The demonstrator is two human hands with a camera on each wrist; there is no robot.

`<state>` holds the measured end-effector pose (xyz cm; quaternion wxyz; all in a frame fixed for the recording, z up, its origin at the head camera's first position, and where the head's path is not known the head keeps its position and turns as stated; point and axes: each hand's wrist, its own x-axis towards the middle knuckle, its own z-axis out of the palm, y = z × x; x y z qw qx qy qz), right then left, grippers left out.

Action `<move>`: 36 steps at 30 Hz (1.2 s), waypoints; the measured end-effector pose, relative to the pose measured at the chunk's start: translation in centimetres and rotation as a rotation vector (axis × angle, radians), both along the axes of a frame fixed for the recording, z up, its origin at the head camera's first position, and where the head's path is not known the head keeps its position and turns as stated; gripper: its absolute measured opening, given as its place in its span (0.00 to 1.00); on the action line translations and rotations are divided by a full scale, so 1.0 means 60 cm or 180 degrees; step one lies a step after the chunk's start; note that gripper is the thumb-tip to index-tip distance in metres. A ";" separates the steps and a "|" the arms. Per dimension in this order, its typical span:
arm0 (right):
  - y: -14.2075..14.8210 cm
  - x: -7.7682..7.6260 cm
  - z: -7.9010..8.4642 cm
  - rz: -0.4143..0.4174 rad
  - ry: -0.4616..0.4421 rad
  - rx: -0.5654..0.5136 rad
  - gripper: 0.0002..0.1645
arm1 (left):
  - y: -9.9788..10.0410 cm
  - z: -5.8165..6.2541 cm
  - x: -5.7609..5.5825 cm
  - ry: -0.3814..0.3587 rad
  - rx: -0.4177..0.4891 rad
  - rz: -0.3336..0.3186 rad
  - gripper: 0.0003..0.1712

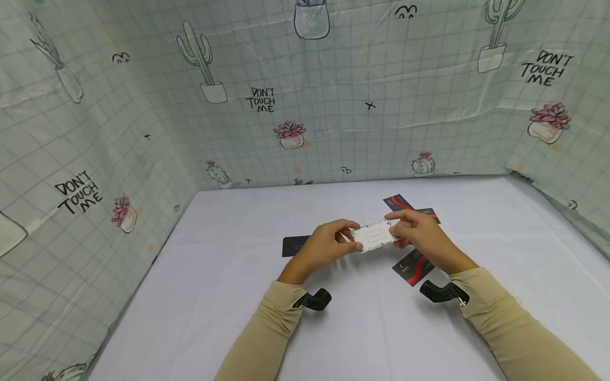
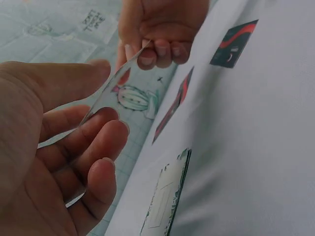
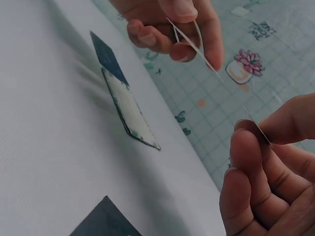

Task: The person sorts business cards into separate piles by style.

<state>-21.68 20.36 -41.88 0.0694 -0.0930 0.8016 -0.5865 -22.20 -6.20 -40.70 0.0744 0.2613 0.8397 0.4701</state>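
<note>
Both hands hold a white business card (image 1: 374, 236) with a leafy border, raised above the table. My left hand (image 1: 328, 244) grips its left end, thumb at the lower edge and a finger at the upper. At the other end, my right hand (image 1: 423, 236) pinches the card between thumb and fingers. Both wrist views catch the card nearly edge-on. Beneath it, a small stack of similar white cards (image 3: 129, 108) lies on the table, touching or close to a dark blue card (image 3: 107, 55). The held card and hands cover that stack in the head view.
Dark cards (image 1: 292, 247) lie left, partly behind the left hand. Dark cards with red stripes lie right: one at the back (image 1: 397, 201), another overlapping it (image 1: 430, 212), and one nearer (image 1: 411, 267) below the right hand. Printed cloth (image 1: 333, 127) walls the white table (image 1: 229, 317).
</note>
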 end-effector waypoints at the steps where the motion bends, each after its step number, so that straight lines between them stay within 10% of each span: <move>1: -0.003 -0.003 0.000 -0.0015 -0.0015 -0.0035 0.27 | -0.002 0.001 -0.001 0.0000 0.0009 -0.0015 0.26; 19: -0.048 -0.032 -0.005 -0.0072 -0.0077 -0.0604 0.28 | -0.029 0.006 -0.017 0.0175 -0.0071 0.0304 0.34; 36: -0.078 -0.027 -0.032 -0.0099 0.0206 -0.0021 0.29 | -0.052 0.002 -0.027 0.0182 -0.0757 0.0297 0.34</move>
